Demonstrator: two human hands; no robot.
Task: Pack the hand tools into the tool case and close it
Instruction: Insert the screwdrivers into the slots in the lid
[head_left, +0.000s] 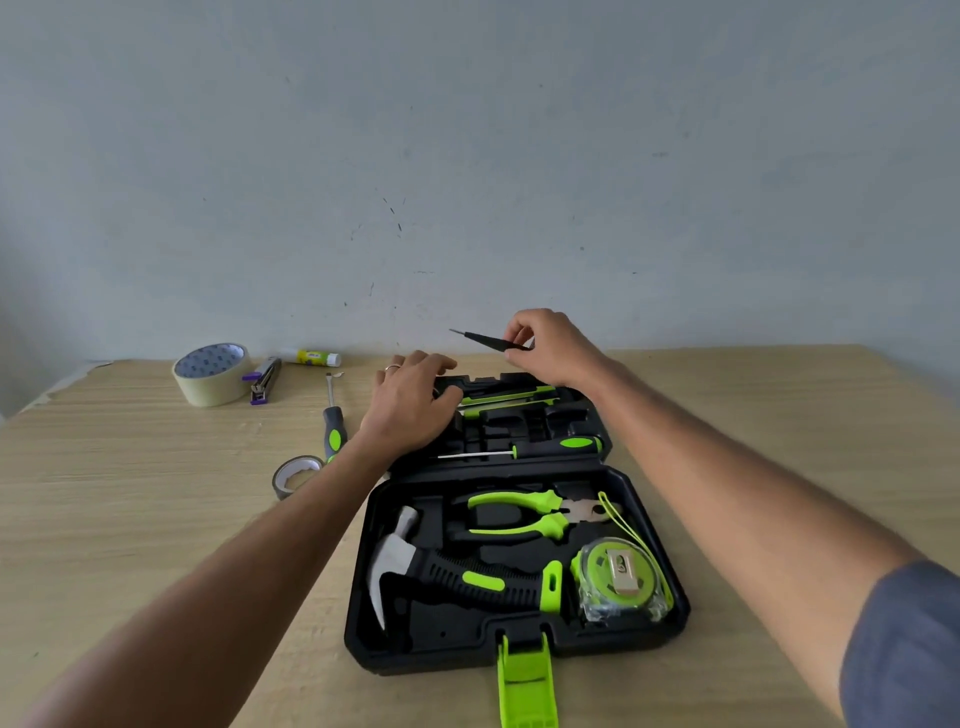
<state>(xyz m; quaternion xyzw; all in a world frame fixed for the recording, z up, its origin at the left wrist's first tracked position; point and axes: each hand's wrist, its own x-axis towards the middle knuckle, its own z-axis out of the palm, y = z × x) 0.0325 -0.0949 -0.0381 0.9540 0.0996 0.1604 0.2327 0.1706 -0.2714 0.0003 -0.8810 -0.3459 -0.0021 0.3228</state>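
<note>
Tweezers (491, 340) pinched in right hand (550, 345) above case (644, 499).

Pale wood-grain table (130, 493) is carrying everything, running back to a grey wall. Black plastic tool case (654, 519) is lying open flat on it, right of centre. Left of the case, a screwdriver with black-and-green handle (332, 434) is lying beside a small roll of dark tape (296, 475). At far left, a wide cream masking-tape roll (213, 374), purple-and-metal stapler (265, 382) and yellow glue stick (318, 357) are sitting near the wall.
</note>
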